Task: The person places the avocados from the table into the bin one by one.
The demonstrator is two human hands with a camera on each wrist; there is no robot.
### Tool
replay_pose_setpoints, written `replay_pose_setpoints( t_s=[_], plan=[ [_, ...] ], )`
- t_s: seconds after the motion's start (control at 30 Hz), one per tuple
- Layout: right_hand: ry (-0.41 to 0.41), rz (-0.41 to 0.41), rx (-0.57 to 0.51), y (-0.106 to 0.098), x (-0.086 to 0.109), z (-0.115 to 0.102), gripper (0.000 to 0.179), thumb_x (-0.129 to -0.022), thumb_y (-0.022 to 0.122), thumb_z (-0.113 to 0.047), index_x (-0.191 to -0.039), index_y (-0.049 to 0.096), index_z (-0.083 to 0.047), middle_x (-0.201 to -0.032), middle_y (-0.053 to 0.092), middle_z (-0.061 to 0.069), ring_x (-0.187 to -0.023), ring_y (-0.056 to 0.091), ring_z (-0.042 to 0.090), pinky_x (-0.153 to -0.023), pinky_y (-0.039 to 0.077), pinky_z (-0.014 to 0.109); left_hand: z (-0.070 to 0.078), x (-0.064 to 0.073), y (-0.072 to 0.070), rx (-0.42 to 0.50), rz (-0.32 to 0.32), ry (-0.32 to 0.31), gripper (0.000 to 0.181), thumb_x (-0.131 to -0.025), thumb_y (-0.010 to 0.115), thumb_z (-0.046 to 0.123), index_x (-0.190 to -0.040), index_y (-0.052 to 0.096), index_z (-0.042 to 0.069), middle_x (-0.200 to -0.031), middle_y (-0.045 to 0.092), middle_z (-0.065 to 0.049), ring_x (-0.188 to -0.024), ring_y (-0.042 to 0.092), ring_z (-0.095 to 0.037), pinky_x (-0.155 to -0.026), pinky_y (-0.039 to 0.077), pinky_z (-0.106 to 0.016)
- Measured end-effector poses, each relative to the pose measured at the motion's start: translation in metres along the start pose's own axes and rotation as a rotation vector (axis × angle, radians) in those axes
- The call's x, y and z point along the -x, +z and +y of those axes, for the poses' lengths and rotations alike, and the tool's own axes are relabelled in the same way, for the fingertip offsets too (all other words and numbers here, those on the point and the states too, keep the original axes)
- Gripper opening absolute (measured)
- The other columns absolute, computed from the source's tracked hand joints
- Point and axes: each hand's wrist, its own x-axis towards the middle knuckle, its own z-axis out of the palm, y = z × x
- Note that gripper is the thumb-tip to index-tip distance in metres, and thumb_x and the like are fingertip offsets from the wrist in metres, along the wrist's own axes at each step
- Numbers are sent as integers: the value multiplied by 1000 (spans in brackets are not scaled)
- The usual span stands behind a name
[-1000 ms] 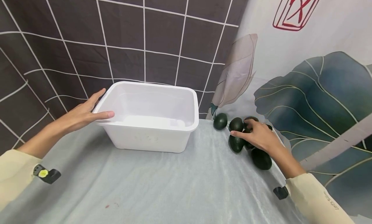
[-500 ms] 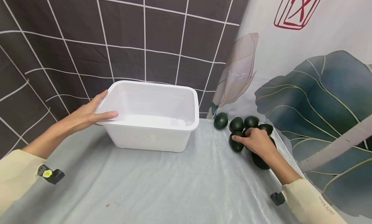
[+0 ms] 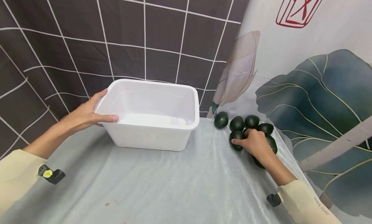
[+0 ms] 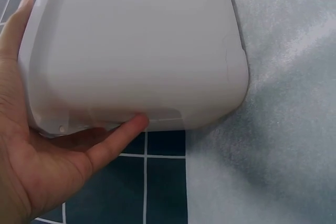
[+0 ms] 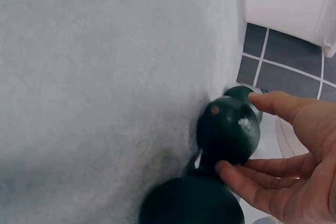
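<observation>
A white plastic tub (image 3: 148,137) stands on the cloth-covered table, its open top facing up. At its left end my left hand (image 3: 84,115) grips the rim, thumb along the front edge; the left wrist view shows fingers (image 4: 118,142) against the outside wall. On the right lies a cluster of several dark green avocados. My right hand (image 3: 257,145) holds one avocado (image 3: 236,137) at the cluster's near left, thumb on one side and fingers on the other. In the right wrist view this avocado (image 5: 228,129) sits between thumb and fingertips. The hand partly hides the avocados behind it.
Other avocados (image 3: 221,120) lie close around the right hand, near the table's right edge. A dark grid-patterned cloth (image 3: 162,30) hangs behind the tub. A leaf-printed cloth (image 3: 316,95) hangs at the right. Grey-blue cloth (image 3: 162,185) covers the table.
My right hand has shifted slightly toward the near left of the cluster and closed round the near-left avocado. My left hand has moved slightly right onto the tub's rim.
</observation>
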Motion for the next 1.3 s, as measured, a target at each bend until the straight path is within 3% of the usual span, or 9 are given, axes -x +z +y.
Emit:
replay_pose_setpoints(
  t_s=[0.27,0.6,0.8,0.93,1.07,1.3],
  plan=[
    [-50,48,-12,9,1,-1,47,-93,92,-31,-73,54,-12,-66,50,2,-61,51,23,-60,40,36,1,-2,0,41,-28,-26,135,-95,89,36,-182,-12,14,-180,19,-37,-152,43,-52,-95,63,-51],
    [-95,95,-33,16,-1,-5,37,-87,97,-25,-79,64,-9,-71,58,5,-71,56,26,-67,45,38,1,-2,0,77,-43,-40,136,-96,89,35,-182,-15,16,-181,17,-36,-155,41,-53,-103,62,-67],
    [-121,101,-25,19,-3,-5,28,-85,96,-21,-91,75,-3,-81,73,14,-79,65,32,-76,54,51,1,-2,0,97,-44,-44,135,-96,89,34,-182,-15,17,-181,16,-34,-155,40,-52,-104,60,-70],
    [-128,87,-30,19,-4,-3,45,-86,94,-22,-116,79,7,-109,81,28,-97,73,47,-89,59,62,3,-2,1,107,-45,-43,135,-96,89,33,-182,-14,18,-181,16,-34,-155,40,-53,-106,59,-72],
    [-152,78,-41,18,-6,-2,64,-88,92,-26,-137,73,11,-133,76,34,-122,71,56,-105,58,66,3,-2,2,111,-49,-51,135,-97,89,34,-182,-16,18,-182,14,-34,-156,39,-54,-107,58,-74],
    [-160,73,-128,12,-10,-5,67,-88,94,-34,-142,75,1,-131,81,25,-120,76,44,-103,59,63,2,-1,2,119,-49,-56,135,-97,88,34,-181,-16,19,-182,13,-34,-157,38,-54,-107,58,-73]
  ],
)
